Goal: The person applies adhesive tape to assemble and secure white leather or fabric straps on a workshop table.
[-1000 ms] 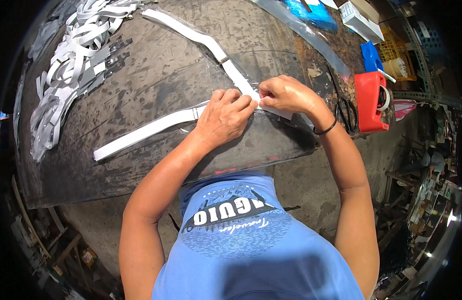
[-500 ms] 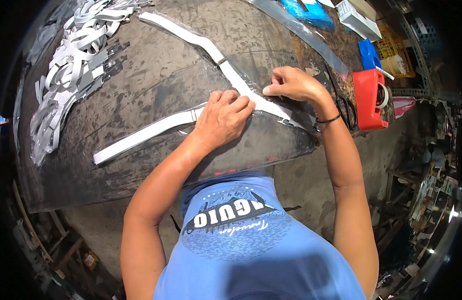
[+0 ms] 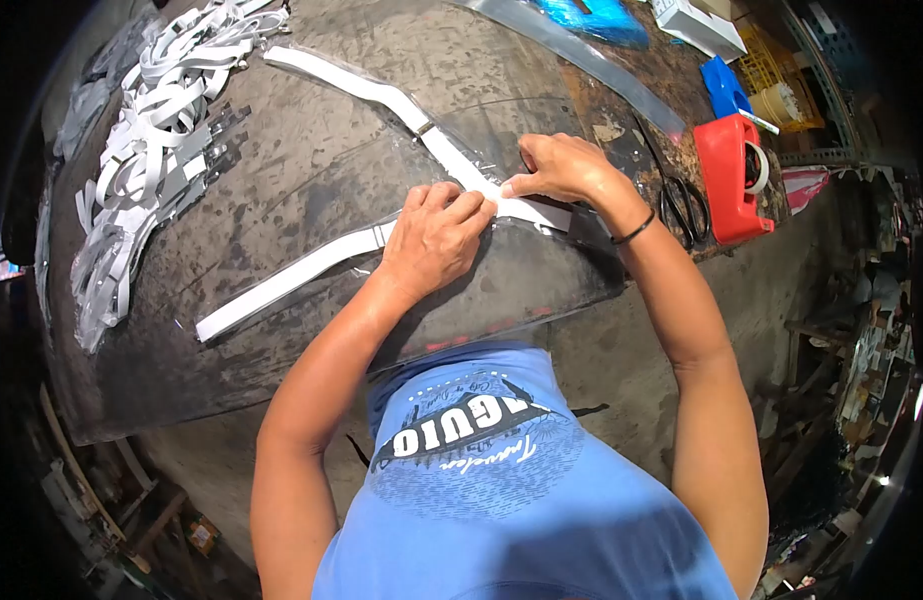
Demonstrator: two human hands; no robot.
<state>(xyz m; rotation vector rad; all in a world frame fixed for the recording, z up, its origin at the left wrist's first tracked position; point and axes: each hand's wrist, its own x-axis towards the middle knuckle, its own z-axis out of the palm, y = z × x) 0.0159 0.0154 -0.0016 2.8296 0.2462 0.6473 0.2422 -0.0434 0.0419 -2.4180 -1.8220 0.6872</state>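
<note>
A white, clear-wrapped strap (image 3: 451,158) forks into 3 flat arms, 2 with dark buckles (image 3: 424,128), its junction toward the table's (image 3: 311,180) near edge. The curled left hand (image 3: 436,235) and right hand (image 3: 563,168) meet there; whether either grips, I cannot tell.

Harsh light glares off white straps (image 3: 446,156) between dark, warped fisheye edges

A blue shirt (image 3: 541,490) is bearing white block lettering (image 3: 468,425), with white script (image 3: 488,456) running beside the lettering; a thin black wristband (image 3: 633,228) is circling the right wrist (image 3: 608,197).
</note>
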